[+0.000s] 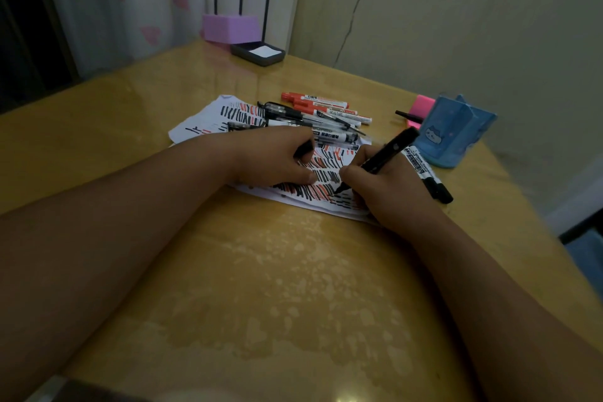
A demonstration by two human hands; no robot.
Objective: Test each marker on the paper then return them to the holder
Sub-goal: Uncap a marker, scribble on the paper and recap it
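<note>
So here's where I'm at, going left to right. My left hand sits on the paper and pins it down, fingers curled. There's a small black thing pinched in them that I'm pretty sure is the cap, though it's dim and I can't swear to it. The paper runs under both hands and is already packed with red and black strokes.

Just beyond the left hand's knuckles is the pile of markers, red ones and black ones lying loose across the far edge of the paper.

The right hand has a writing grip on the black marker, fingers wrapped tight near the nib, tip down on the paper right between my two hands. So this reads as the testing step, mid-stroke on this one.

Just right of that hand, a second black marker lies on the table. Further right and beyond it stands the blue holder, which looks close to empty from here.

Next move as I see it is to lift the nib, bring the cap over and click it on. Then I'd reach out past the right hand and drop the marker into the holder. Plenty of pens left, so nowhere near done.
</note>
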